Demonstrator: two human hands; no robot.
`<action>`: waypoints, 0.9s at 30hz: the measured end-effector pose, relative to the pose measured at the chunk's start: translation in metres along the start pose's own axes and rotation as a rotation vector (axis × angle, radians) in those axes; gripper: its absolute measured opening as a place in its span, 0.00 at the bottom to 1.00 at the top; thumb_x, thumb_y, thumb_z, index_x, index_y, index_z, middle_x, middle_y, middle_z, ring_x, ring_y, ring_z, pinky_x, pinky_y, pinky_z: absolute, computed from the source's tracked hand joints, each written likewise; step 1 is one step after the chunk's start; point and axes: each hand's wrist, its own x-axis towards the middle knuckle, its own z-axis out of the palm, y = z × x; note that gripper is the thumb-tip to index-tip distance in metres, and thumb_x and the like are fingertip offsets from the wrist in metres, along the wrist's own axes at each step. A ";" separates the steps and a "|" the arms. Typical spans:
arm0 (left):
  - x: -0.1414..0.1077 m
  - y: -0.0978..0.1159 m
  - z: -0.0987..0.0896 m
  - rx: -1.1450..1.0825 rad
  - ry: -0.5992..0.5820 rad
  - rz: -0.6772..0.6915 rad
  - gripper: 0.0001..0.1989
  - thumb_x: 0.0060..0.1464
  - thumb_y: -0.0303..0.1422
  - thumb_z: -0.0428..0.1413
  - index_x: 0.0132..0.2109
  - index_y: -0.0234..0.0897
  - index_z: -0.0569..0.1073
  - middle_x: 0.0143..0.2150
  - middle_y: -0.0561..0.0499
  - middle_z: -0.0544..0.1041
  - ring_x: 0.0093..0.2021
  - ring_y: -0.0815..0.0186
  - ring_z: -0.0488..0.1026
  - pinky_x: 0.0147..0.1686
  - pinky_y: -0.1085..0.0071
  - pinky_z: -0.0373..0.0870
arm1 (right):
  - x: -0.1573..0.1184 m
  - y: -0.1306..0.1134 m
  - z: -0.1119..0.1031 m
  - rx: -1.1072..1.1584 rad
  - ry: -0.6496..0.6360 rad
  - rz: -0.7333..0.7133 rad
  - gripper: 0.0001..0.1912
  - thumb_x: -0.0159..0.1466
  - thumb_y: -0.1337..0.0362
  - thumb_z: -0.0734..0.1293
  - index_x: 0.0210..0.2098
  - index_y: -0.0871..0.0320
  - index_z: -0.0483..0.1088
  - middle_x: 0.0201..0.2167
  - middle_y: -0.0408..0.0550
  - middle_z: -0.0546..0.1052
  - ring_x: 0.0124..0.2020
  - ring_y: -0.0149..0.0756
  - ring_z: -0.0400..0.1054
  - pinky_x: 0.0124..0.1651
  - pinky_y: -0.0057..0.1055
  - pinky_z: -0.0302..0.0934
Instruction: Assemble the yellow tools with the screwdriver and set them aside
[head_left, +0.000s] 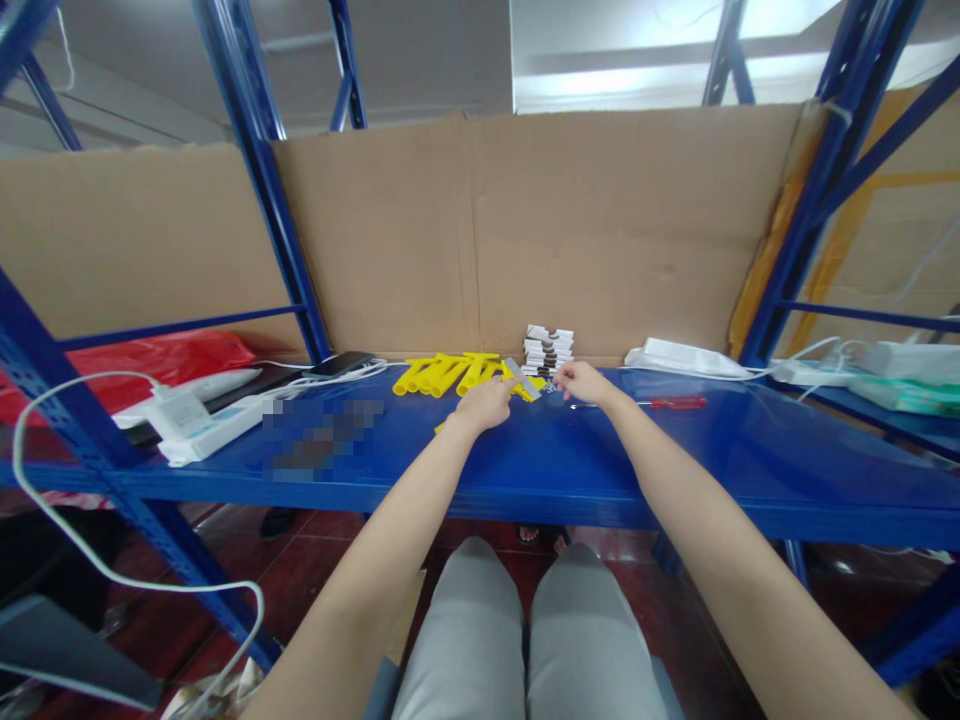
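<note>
My left hand [487, 402] is closed at the left edge of a flat grey piece [523, 380], which lies slanted with yellow parts under and beside it. To its right, my right hand [580, 383] has its fingertips pinched together; whatever is between them is too small to make out. Small loose bits [551, 388], possibly screws, are scattered on the blue shelf by those fingertips. Several yellow tubes [439, 374] lie in a row left of and behind my left hand. A stack of white pieces with dark notches [548, 350] stands just behind both hands.
A red-handled screwdriver [677, 402] lies right of my right hand on the blue shelf [540, 480]. White power strips lie at the right [682, 358] and left [217, 430], with cables. A dark phone [343, 365] rests near the cardboard back wall [525, 230]. Blue posts frame both sides.
</note>
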 end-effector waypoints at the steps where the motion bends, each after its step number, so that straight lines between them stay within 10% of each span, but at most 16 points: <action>1: 0.000 -0.002 0.000 -0.008 0.000 -0.010 0.28 0.62 0.28 0.44 0.68 0.47 0.58 0.61 0.44 0.70 0.57 0.57 0.71 0.56 0.62 0.66 | 0.001 0.002 0.000 -0.101 0.026 -0.008 0.09 0.62 0.75 0.61 0.29 0.62 0.71 0.30 0.51 0.80 0.27 0.31 0.71 0.31 0.23 0.62; 13: 0.000 -0.005 -0.003 -0.002 0.020 -0.152 0.27 0.60 0.27 0.45 0.66 0.40 0.61 0.59 0.40 0.72 0.57 0.52 0.71 0.55 0.56 0.69 | -0.003 -0.003 0.022 -0.638 -0.027 -0.309 0.20 0.64 0.69 0.61 0.54 0.58 0.73 0.54 0.56 0.75 0.55 0.46 0.68 0.52 0.37 0.62; 27: -0.002 -0.004 -0.005 0.012 0.070 -0.208 0.27 0.61 0.26 0.44 0.67 0.39 0.61 0.57 0.37 0.73 0.54 0.52 0.73 0.51 0.59 0.71 | 0.003 -0.032 0.034 -0.793 -0.134 -0.516 0.17 0.66 0.73 0.59 0.45 0.59 0.77 0.49 0.56 0.79 0.49 0.42 0.73 0.49 0.33 0.64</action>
